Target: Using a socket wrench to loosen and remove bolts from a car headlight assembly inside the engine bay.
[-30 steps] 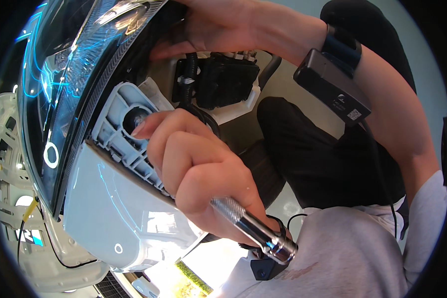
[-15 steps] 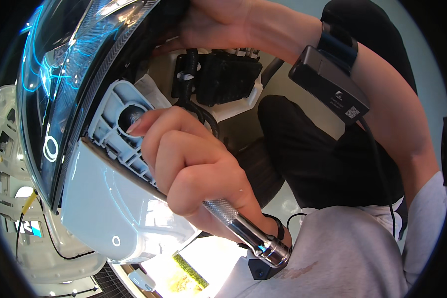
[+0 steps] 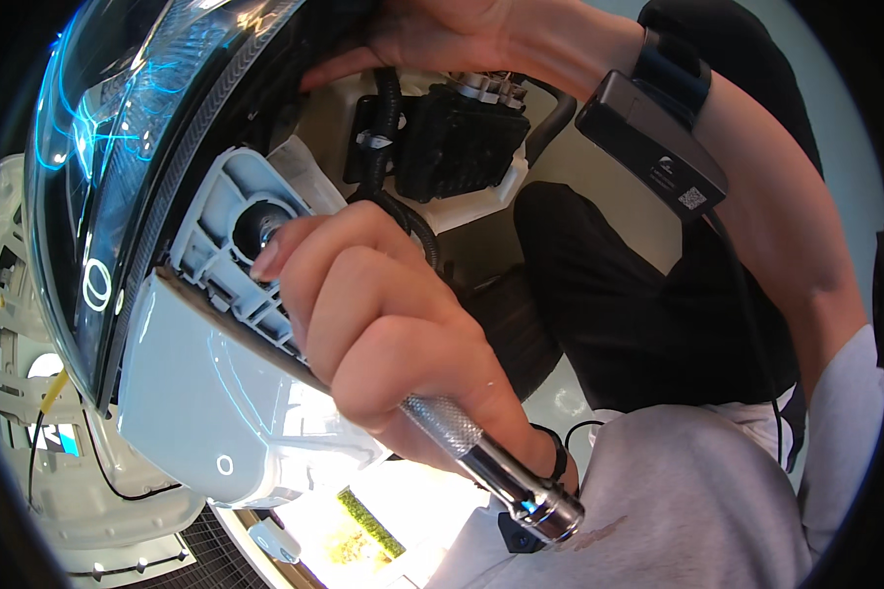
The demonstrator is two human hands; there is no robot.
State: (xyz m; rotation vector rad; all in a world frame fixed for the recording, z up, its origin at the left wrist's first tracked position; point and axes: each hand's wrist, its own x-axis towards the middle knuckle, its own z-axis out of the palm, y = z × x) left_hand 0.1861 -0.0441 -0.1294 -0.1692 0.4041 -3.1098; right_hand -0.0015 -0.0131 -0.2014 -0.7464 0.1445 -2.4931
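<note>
My left hand is closed around a chrome socket extension bar with a knurled grip. Its thick end sticks out past my little finger toward my shirt. The bar's other end shows as bright metal in the round dark hole of a ribbed pale-blue bracket, and my fingertip lies beside that hole. Above, my right hand reaches to the dark back edge of a car headlamp. One finger is stretched out there; the other fingers are cut off or in shadow, and nothing shows in that hand.
Below the bracket lies a glossy pale-blue body panel. A black box with a corrugated hose sits beyond my left hand. A pale vehicle body shell with a yellow-and-black cable stands at the left. My bent leg is near.
The bar's bright tip now shows in the bracket hole. My left hand and the bar have shifted slightly toward the lower right. My right hand has moved slightly, with one finger more visible.
</note>
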